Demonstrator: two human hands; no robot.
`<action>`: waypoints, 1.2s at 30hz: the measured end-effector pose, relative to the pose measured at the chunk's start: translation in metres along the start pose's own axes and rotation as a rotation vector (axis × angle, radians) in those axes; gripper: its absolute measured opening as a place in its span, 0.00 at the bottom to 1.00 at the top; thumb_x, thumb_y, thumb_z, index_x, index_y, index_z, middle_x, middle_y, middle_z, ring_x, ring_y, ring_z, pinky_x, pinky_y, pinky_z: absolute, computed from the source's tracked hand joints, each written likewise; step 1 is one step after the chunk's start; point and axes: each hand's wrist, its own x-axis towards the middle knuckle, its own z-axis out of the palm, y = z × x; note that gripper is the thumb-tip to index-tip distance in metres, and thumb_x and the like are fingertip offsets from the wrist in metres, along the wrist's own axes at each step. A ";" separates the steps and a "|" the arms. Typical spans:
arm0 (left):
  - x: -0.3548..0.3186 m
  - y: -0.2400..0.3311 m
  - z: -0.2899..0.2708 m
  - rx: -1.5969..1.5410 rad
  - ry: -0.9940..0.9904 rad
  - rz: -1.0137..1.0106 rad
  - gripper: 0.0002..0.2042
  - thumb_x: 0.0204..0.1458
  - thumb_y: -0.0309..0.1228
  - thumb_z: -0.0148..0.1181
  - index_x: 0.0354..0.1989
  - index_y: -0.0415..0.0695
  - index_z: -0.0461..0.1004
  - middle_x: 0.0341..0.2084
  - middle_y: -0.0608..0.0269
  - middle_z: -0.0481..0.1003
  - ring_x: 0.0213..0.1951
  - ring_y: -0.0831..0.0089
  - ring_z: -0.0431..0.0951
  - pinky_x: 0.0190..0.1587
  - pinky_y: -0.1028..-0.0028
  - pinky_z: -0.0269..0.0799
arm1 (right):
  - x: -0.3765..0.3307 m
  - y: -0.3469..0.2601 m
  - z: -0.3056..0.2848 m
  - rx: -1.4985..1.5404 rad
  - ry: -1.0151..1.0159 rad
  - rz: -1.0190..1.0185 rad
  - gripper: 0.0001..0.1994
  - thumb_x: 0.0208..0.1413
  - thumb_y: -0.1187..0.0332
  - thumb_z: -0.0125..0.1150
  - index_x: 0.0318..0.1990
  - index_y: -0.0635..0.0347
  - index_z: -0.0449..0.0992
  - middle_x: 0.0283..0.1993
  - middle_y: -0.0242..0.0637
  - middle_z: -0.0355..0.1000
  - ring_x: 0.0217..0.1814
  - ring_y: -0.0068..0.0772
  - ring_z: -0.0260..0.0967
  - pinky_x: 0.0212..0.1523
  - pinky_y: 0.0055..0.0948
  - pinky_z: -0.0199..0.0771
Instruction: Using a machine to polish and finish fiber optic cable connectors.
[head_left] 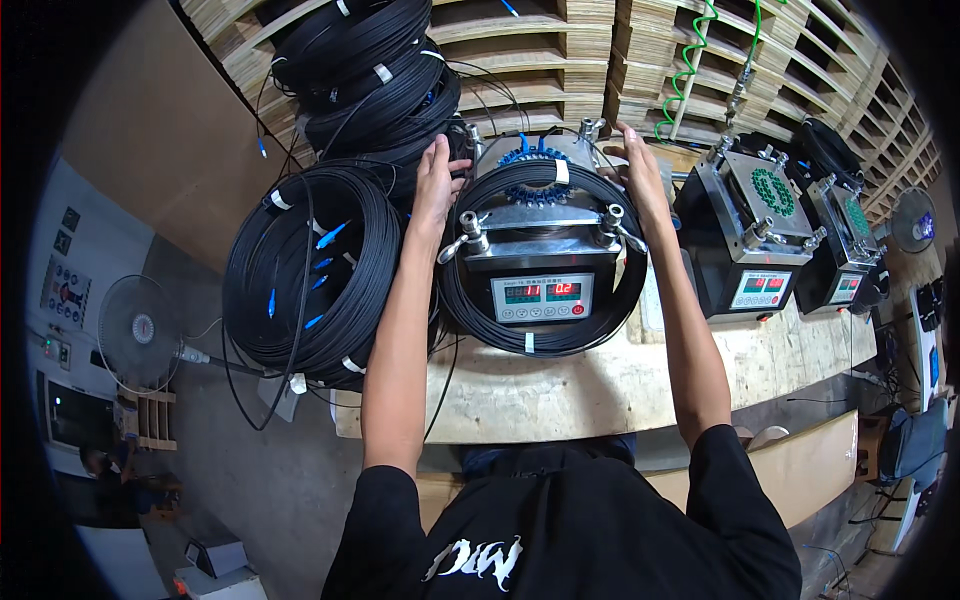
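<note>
A polishing machine [541,262] with a lit red digital panel stands in front of me. A coil of black cable [537,340] with white tape tags hangs around its front. Blue connectors [530,158] sit in a ring on the machine's top plate, which has metal clamp knobs at its corners. My left hand [437,187] is at the machine's far left corner, beside the coil, fingers apart. On the far right corner, my right hand [641,175] reaches up with its fingers extended and spread. Whether either hand touches the coil or a thin cable is hard to tell.
More black cable coils [375,75] are stacked at the far left, and one coil with blue connectors [250,290] leans nearer. Two similar machines [765,230] with green rings stand at the right on the wooden table [480,405]. Wooden pallets [530,65] rise behind. A fan [142,328] stands left.
</note>
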 end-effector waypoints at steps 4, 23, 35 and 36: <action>0.004 -0.003 -0.007 0.029 -0.009 -0.006 0.34 0.63 0.59 0.47 0.69 0.49 0.55 0.43 0.52 0.75 0.30 0.72 0.79 0.24 0.79 0.68 | 0.003 0.003 -0.003 -0.039 -0.022 -0.002 0.34 0.69 0.41 0.41 0.68 0.61 0.64 0.50 0.46 0.70 0.46 0.32 0.71 0.46 0.30 0.76; 0.002 -0.001 -0.003 0.003 0.005 0.086 0.40 0.63 0.58 0.50 0.74 0.45 0.43 0.45 0.47 0.76 0.24 0.72 0.79 0.21 0.80 0.65 | 0.007 0.005 0.001 -0.033 0.007 -0.085 0.31 0.70 0.48 0.47 0.68 0.64 0.62 0.50 0.42 0.67 0.49 0.30 0.69 0.43 0.29 0.81; -0.001 -0.002 0.001 0.028 0.100 0.135 0.41 0.63 0.57 0.49 0.75 0.45 0.40 0.44 0.48 0.77 0.30 0.68 0.80 0.26 0.79 0.67 | 0.004 0.005 0.002 0.018 -0.081 -0.090 0.31 0.70 0.46 0.45 0.70 0.60 0.60 0.60 0.46 0.67 0.60 0.36 0.70 0.52 0.33 0.77; -0.001 -0.002 0.002 0.033 0.073 0.157 0.42 0.63 0.57 0.49 0.75 0.45 0.40 0.46 0.48 0.77 0.31 0.68 0.81 0.26 0.79 0.67 | 0.004 0.005 0.001 0.017 -0.081 -0.090 0.31 0.70 0.46 0.45 0.70 0.60 0.60 0.60 0.46 0.67 0.60 0.36 0.70 0.52 0.33 0.77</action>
